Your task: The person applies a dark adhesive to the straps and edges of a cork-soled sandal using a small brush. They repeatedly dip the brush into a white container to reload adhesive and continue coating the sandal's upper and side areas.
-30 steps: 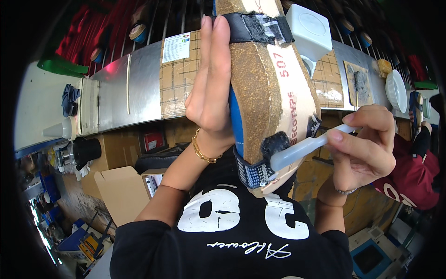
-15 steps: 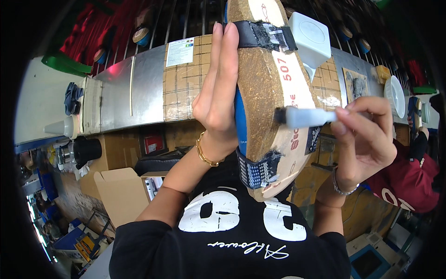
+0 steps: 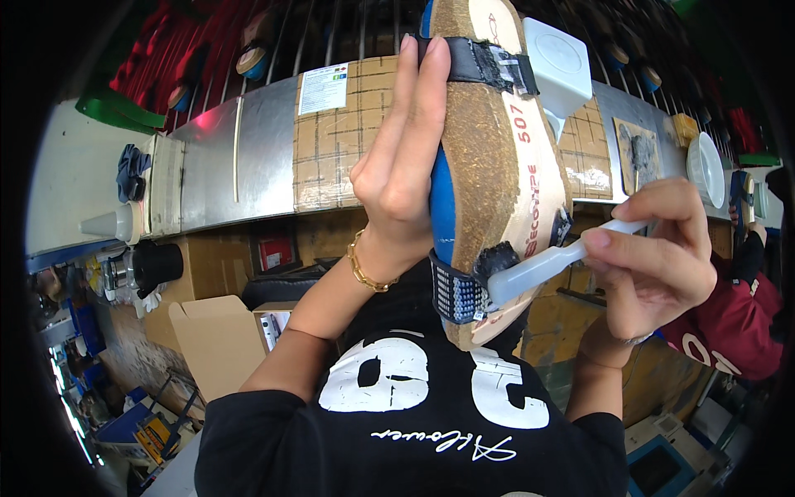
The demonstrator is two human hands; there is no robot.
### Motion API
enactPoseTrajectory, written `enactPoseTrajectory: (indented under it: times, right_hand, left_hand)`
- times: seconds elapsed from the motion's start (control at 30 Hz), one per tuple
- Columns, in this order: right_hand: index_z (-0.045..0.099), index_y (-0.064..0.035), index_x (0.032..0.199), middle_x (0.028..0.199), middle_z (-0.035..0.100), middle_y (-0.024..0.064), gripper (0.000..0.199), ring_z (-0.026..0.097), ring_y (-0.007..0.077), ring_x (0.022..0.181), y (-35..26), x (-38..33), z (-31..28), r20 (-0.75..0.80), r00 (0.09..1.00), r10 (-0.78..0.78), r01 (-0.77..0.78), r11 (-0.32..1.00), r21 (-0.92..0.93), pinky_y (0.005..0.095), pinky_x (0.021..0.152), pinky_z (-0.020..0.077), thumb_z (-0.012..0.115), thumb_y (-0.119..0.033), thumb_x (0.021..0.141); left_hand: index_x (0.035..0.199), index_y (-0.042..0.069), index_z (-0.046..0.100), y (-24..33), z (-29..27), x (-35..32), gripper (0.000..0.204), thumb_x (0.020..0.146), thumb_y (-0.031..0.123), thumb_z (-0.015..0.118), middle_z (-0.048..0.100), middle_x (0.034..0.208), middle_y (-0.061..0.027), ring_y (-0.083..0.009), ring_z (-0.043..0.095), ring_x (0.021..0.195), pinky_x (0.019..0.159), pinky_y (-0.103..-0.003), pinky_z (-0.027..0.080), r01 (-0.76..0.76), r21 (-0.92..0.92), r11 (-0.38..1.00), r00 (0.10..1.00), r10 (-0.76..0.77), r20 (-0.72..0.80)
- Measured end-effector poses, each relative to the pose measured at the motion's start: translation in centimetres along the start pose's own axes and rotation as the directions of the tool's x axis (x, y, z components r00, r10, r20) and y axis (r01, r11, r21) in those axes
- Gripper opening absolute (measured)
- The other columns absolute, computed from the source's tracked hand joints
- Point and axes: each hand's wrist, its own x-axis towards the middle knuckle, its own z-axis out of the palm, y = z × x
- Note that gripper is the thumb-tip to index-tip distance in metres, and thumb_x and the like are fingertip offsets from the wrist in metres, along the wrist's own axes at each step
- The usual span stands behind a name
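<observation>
Upright in front of my chest stands an unsoled sandal with its brown and cream underside facing up toward me. A blue shoe last shows along its left side. Dark strap ends are folded over the underside: a black strap at the top and a woven strap near the bottom. My left hand grips the sandal from the left, two fingers reaching the upper strap; its thumb is hidden. Between the fingers of my right hand is a white-handled brush, its head at the lower strap's end.
Behind the sandal a white square container stands by a cardboard sheet on the metal bench. Farther right are a white bowl and a person in a maroon shirt. A roller rack carries more shoes beyond the bench.
The brush has moved down the underside from its middle to the lower strap, and its handle now slants. The sandal and my left hand have shifted slightly right.
</observation>
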Motion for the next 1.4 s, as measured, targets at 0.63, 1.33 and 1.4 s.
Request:
enactPoseTrajectory:
  times: [0.63,1.33,1.4]
  right_hand:
    - [0.080,-0.0038,0.092,0.074,0.061,0.0035,0.014,0.056,0.0126,0.070,2.8,1.5,2.3,-0.156,0.969,0.191,-0.202,0.978,-0.059,0.0249,0.064,0.0412,0.079,-0.002,0.079]
    - [0.082,-0.0116,0.092,0.088,0.060,0.0047,0.031,0.055,0.0142,0.075,-0.9,0.2,2.6,-0.216,0.973,0.076,-0.110,0.983,-0.149,0.0239,0.066,0.0406,0.086,0.000,0.063]
    - [0.082,-0.0119,0.090,0.087,0.060,0.0049,0.031,0.055,0.0140,0.074,-0.7,0.1,2.2,-0.187,0.981,0.048,-0.077,0.986,-0.151,0.0236,0.066,0.0407,0.086,0.000,0.062]
  left_hand:
    - [0.148,-0.005,0.044,-1.1,0.5,-1.0,0.080,0.080,0.014,0.083,0.068,0.121,-0.0210,-0.0229,0.071,0.100,0.082,-0.032,0.060,0.239,-0.034,0.971,0.967,-0.234,0.099]
    - [0.144,-0.004,0.050,-0.9,0.0,0.2,0.078,0.075,0.012,0.083,0.063,0.134,-0.0216,-0.0280,0.072,0.104,0.086,-0.034,0.058,0.191,0.061,0.980,0.981,-0.193,0.028]
    - [0.144,-0.004,0.051,-0.7,0.0,0.4,0.077,0.075,0.010,0.082,0.062,0.135,-0.0220,-0.0294,0.071,0.108,0.089,-0.035,0.057,0.200,0.035,0.979,0.979,-0.201,0.043]
